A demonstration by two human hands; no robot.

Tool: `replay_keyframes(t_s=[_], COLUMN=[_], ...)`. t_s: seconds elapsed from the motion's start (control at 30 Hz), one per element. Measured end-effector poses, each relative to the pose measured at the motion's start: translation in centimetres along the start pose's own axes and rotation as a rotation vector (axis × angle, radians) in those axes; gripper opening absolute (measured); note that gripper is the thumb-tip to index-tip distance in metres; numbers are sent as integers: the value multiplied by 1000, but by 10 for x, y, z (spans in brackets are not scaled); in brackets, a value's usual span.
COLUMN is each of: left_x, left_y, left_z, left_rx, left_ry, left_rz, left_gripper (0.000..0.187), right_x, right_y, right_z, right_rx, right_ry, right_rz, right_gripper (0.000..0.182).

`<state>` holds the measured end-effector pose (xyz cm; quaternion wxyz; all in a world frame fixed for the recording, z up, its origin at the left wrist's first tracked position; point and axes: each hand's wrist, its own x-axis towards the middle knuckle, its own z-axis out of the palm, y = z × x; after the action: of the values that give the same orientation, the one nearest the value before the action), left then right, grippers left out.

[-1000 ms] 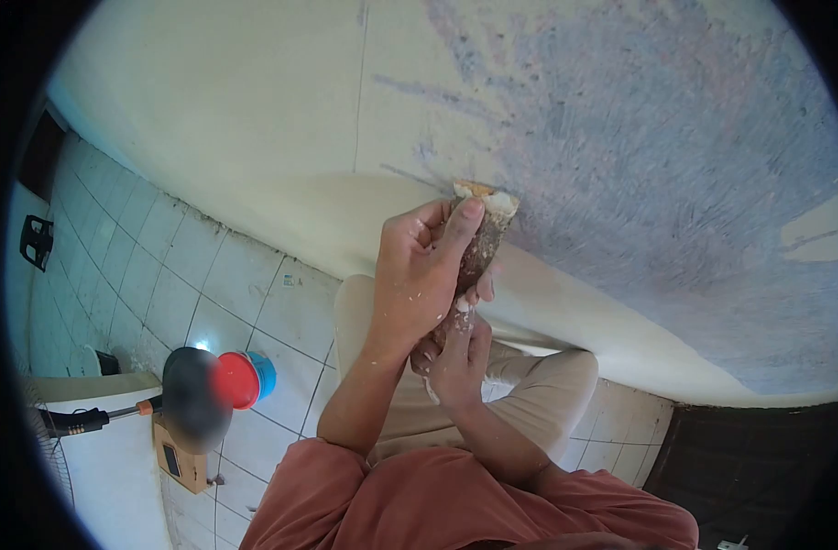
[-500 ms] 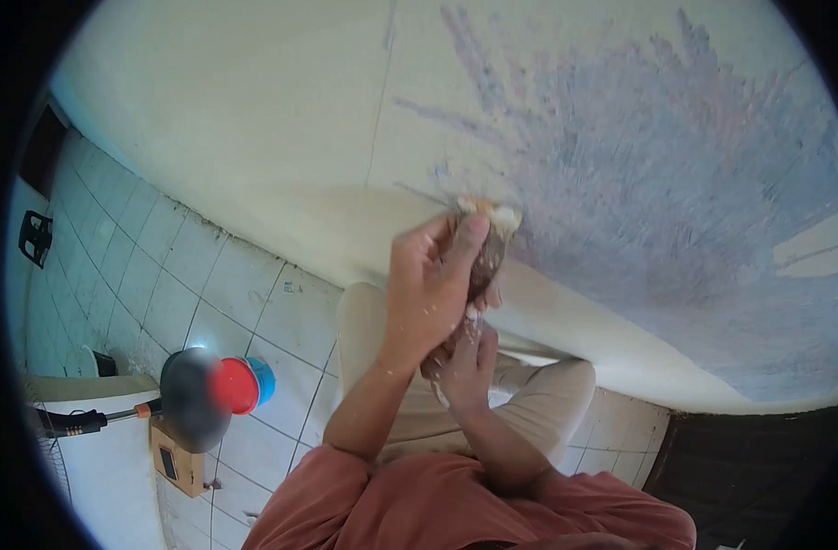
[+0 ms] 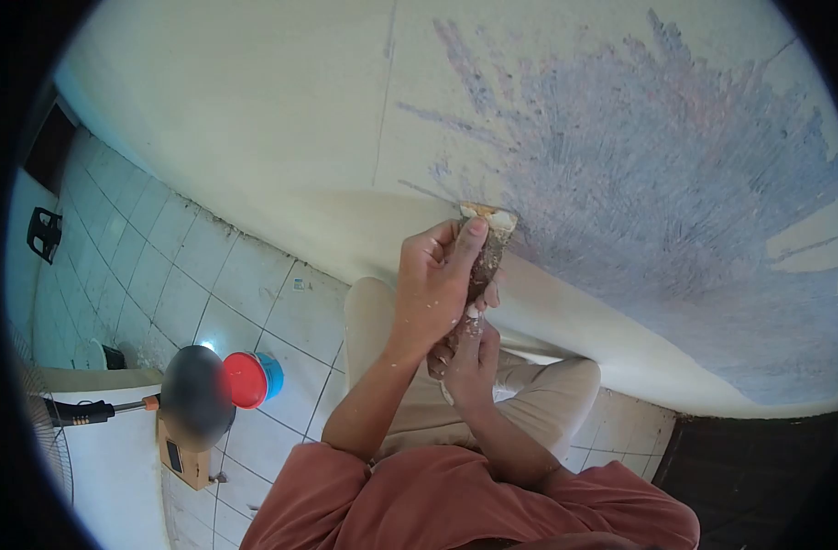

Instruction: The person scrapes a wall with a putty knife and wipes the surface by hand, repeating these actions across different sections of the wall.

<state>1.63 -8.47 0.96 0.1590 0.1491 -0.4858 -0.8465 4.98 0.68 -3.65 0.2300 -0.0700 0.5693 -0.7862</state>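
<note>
Rm w/ white tile floor [image 3: 190, 284], pale wall [image 3: 254, 119] across the top; big rough patch [image 3: 657, 174], blue-grey w/ some pink, on its R side of the view. Dark mat-like area [image 3: 758, 477] at lower R, exact kind unclear.

Scraper [image 3: 489, 252] is up at the wall, by the patch's lower L edge, wide end up, slightly tilted; whether the edge touches can't be told. L hand [image 3: 432, 289] holds it near the wide end: thumb [image 3: 475, 229] pressed flat on the front, other fingers curled, partly hidden. R hand [image 3: 471, 362] is just below, closed round the lower end; fingers bent together, grip partly hidden. White specks on both hands.

Person sits, legs [image 3: 556, 394] bent, tan pants, red-brown shirt [image 3: 428, 500]. Off L: blue bucket [image 3: 274, 375] w/ red top, blurred dark round thing [image 3: 197, 397] beside it, box [image 3: 191, 463] below, part of a fan [image 3: 54, 440] at the view's edge.
</note>
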Motion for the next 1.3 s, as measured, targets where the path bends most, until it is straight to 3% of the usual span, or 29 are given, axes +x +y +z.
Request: replay_keyframes(t_s=[0.23, 0.4, 0.93, 1.03, 1.17, 1.3], left_x=[2, 6, 0, 8, 1, 4], left_y=[-2, 7, -7, 11, -1, 11], left_z=[1, 5, 3, 4, 1, -2], left_rx=[-41, -88, -121, -145, -124, -173], left_ry=[11, 31, -15, 44, -28, -15], left_rz=[50, 99, -22, 113, -4, 22], left_gripper=[33, 34, 34, 34, 33, 32], right_x=[3, 10, -1, 18, 5, 9], right_y=[-4, -9, -18, -18, -15, -15], right_z=[-5, 0, -9, -2, 1, -1], right_rx=[-12, -113, -224, -288, -249, -291], right_ry=[-25, -16, -24, -20, -1, 36], right_rz=[58, -79, -30, -79, -67, -44], right_gripper=[39, 38, 37, 37, 35, 35])
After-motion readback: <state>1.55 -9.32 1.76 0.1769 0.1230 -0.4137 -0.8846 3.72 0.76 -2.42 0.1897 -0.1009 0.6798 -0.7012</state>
